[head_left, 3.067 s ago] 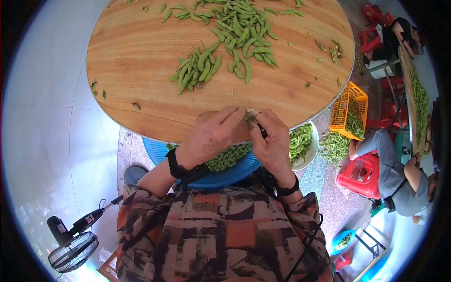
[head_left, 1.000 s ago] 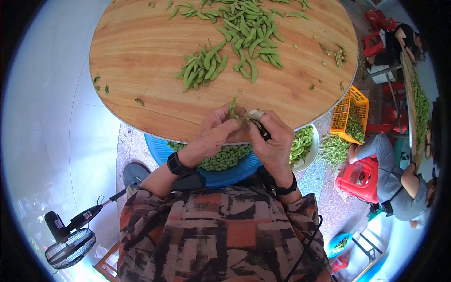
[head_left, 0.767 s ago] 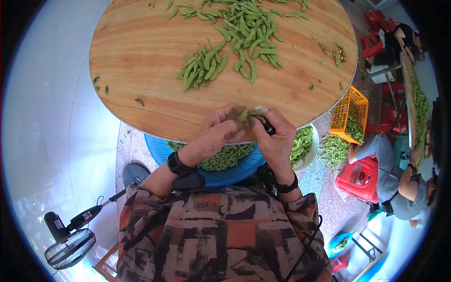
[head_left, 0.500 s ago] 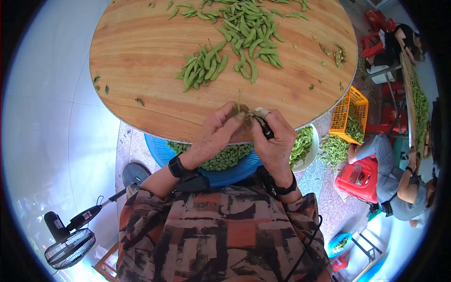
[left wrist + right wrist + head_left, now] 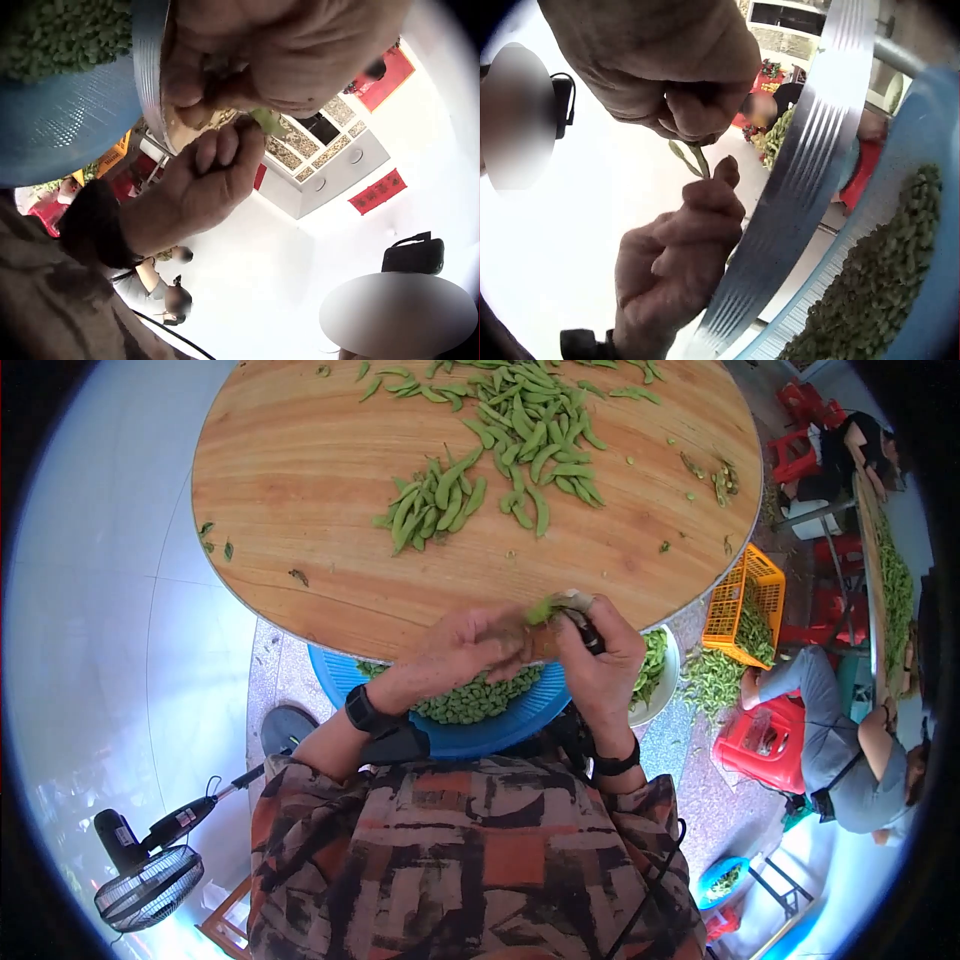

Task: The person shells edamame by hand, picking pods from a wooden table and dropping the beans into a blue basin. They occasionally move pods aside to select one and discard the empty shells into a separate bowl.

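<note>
A green pod (image 5: 543,610) sticks out from the fingertips of my right hand (image 5: 600,660), which also grips a small black tool (image 5: 588,632) over the table's near edge. Just left of it is my left hand (image 5: 465,652), blurred, its fingers bent. The right wrist view has the pod (image 5: 697,159) between my right hand (image 5: 667,67) above and my left hand (image 5: 679,259) below; whether the left holds anything is hidden. In the left wrist view, the pod (image 5: 268,121) is by my right hand (image 5: 214,176), with my left hand (image 5: 292,64) above.
Piles of pods (image 5: 435,500) lie on the round wooden table (image 5: 330,550). Below its edge are a blue basin (image 5: 330,672) of shelled beans (image 5: 470,700) and a white bowl (image 5: 668,685) of pods. An orange crate (image 5: 722,610), a red stool (image 5: 765,745) and a seated person are at right.
My right hand has moved slightly right with the black tool. My left hand has shifted a little down and away from it, and a gap has opened between them.
</note>
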Tool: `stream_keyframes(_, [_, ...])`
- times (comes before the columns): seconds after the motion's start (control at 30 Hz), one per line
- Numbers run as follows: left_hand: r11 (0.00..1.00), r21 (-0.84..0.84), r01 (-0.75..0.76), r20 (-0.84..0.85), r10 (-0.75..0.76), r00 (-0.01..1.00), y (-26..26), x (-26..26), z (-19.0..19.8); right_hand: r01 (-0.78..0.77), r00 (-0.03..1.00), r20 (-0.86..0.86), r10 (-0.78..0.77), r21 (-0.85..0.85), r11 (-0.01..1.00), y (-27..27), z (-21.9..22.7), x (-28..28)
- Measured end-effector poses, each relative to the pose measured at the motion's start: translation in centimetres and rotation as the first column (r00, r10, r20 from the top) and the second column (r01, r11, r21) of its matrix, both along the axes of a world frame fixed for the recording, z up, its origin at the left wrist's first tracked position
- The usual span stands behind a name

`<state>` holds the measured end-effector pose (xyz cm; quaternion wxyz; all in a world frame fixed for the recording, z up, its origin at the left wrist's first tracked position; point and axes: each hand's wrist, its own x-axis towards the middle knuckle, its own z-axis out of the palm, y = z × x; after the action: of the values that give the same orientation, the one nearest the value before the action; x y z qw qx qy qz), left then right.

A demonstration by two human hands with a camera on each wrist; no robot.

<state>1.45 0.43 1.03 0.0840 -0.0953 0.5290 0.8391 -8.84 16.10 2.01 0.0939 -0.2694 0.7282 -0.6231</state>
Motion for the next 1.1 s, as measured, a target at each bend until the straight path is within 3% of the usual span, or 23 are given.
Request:
stream_keyframes(0.03, [0.992, -0.046, 0.115, -0.016, -0.116, 0.993, -0.1, 0.1, 0.1, 0.011, 0.988, 0.154, -0.008, -0.019, 1.0, 0.5, 0.0, -0.3])
stream_keyframes(0.07, [0.992, -0.05, 0.117, -0.017, -0.117, 0.993, -0.4, 0.4, 0.3, 0.013, 0.988, 0.152, -0.009, -0.023, 1.0, 1.3, 0.3, -0.7])
stream_keyframes(0.1, [0.926, -0.292, 0.237, -0.108, -0.279, 0.954, -0.7, 0.8, 0.7, -0.011, 0.964, 0.267, 0.005, 0.022, 1.0, 2.6, 0.8, -1.5])
stream_keyframes(0.13, [0.791, -0.527, 0.309, -0.154, -0.447, 0.881, -1.2, 1.1, 1.1, -0.041, 0.926, 0.378, 0.014, 0.063, 0.997, 4.1, 1.4, -2.3])
stream_keyframes(0.2, [0.766, -0.575, 0.288, -0.168, -0.455, 0.875, -2.4, 1.3, 2.0, -0.228, 0.962, 0.199, 0.185, 0.218, 0.949, 8.2, 2.4, -4.8])
stream_keyframes(0.23, [0.743, -0.615, 0.265, -0.182, -0.46, 0.869, -2.9, 1.2, 2.3, -0.315, 0.941, 0.205, 0.268, 0.246, 0.917, 10.5, 2.0, -5.9])
stream_keyframes(0.27, [0.741, -0.62, 0.26, -0.184, -0.459, 0.869, -3.3, 0.6, 2.2, -0.399, 0.913, 0.213, 0.349, 0.275, 0.875, 12.2, 1.6, -6.7])
stream_keyframes(0.3, [0.582, -0.813, 0.011, -0.228, -0.337, 0.914, -3.9, -0.4, 1.9, -0.398, 0.913, 0.207, 0.35, 0.274, 0.875, 12.9, 1.6, -7.0])
stream_keyframes(0.33, [0.337, -0.915, -0.222, -0.307, -0.225, 0.925, -4.5, -1.6, 1.8, -0.306, 0.952, 0.145, 0.27, 0.44, 0.844, 13.3, 1.7, -7.2])
stream_keyframes(0.37, [0.253, -0.926, -0.279, -0.318, -0.127, 0.939, -4.6, -3.4, 2.2, -0.199, 0.978, 0.07, 0.196, 0.589, 0.783, 13.6, 1.8, -7.2])
stream_keyframes(0.4, [0.159, -0.931, -0.329, -0.337, -0.028, 0.941, -4.7, -5.3, 2.7, -0.196, 0.978, 0.063, 0.197, 0.587, 0.785, 13.6, 1.8, -7.3])
stream_keyframes(0.43, [0.155, -0.929, -0.336, -0.344, -0.028, 0.939, -5.2, -7.0, 2.1, -0.13, 0.991, 0.049, 0.125, 0.592, 0.795, 13.4, 1.6, -7.3])
stream_keyframes(0.5, [-0.016, -0.94, -0.341, -0.341, 0.008, 0.94, -6.0, -9.4, 0.5, -0.046, 0.998, 0.063, 0.014, 0.544, 0.838, 12.5, 1.9, -6.8])
stream_keyframes(0.7, [-0.091, -0.966, -0.244, -0.243, -0.015, 0.97, -4.9, -8.5, 1.2, -0.09, 0.994, -0.016, 0.106, 0.414, 0.906, 9.9, 0.5, -6.0])
stream_keyframes(0.8, [-0.107, -0.951, -0.29, -0.289, -0.027, 0.957, -4.6, -7.0, 0.4, -0.094, 0.993, -0.041, 0.112, 0.314, 0.945, 7.4, -0.2, -4.8])
stream_keyframes(0.83, [-0.106, -0.952, -0.289, -0.287, -0.029, 0.957, -4.5, -6.6, 0.4, -0.115, 0.993, 0.011, 0.116, 0.253, 0.961, 6.1, 0.3, -4.3])
stream_keyframes(0.9, [0.077, -0.872, -0.484, -0.489, -0.075, 0.869, -4.2, -5.9, 0.8, -0.134, 0.99, 0.07, 0.126, 0.123, 0.983, 3.8, 0.3, -3.5])
stream_keyframes(0.93, [0.078, -0.873, -0.481, -0.487, -0.076, 0.87, -3.8, -5.4, 1.2, -0.132, 0.99, 0.072, 0.124, 0.123, 0.984, 2.8, 0.6, -3.2])
stream_keyframes(0.97, [0.545, -0.76, -0.354, -0.349, 0.117, 0.93, -3.4, -4.8, 1.7, -0.157, 0.972, 0.185, 0.144, 0.054, 0.986, 2.0, 1.0, -2.9])
stream_keyframes(1.0, [0.879, -0.41, -0.244, -0.127, 0.21, 0.969, -3.0, -4.3, 1.9, -0.173, 0.941, 0.291, 0.171, -0.018, 0.985, 1.1, 1.4, -2.6])
stream_keyframes(1.03, [0.879, -0.409, -0.244, -0.125, 0.21, 0.97, -2.6, -3.9, 1.8, -0.173, 0.879, 0.434, 0.199, -0.1, 0.98, 0.4, 1.5, -2.2])
stream_keyframes(1.07, [0.922, -0.267, -0.282, -0.101, 0.265, 0.959, -2.3, -3.4, 1.8, -0.173, 0.878, 0.436, 0.199, -0.098, 0.98, -0.1, 1.4, -2.1])
stream_keyframes(1.1, [0.94, -0.119, -0.32, -0.068, 0.314, 0.947, -2.0, -3.1, 1.6, -0.221, 0.804, 0.531, 0.267, -0.149, 0.964, -0.5, 1.3, -2.0])
